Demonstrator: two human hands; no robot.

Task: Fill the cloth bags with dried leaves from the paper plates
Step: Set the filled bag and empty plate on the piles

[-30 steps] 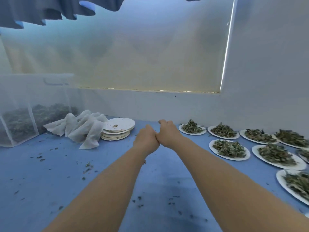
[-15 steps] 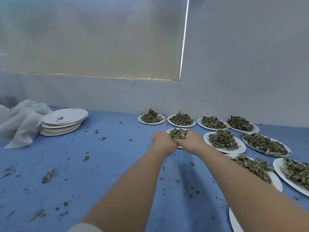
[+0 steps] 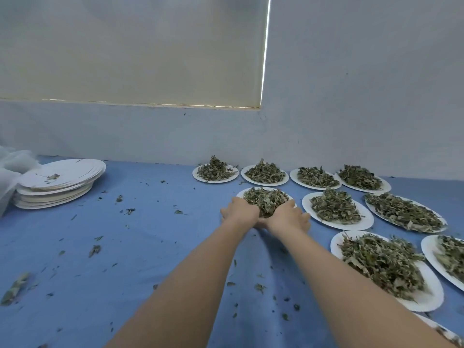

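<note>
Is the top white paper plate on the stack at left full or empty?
Nearly empty: the top white paper plate of the stack shows bare white surface with only a few leaf scraps on it.

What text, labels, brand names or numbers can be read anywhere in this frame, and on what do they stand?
None: no readable text anywhere in the head view.
Stack of empty paper plates: plain white, no print.
Leaf-filled plate at both hands: no marking visible.
Blue table cover: plain, only leaf crumbs.
White cloth at the left edge: no label visible.
Wall and window blind: no sign or writing.
</note>
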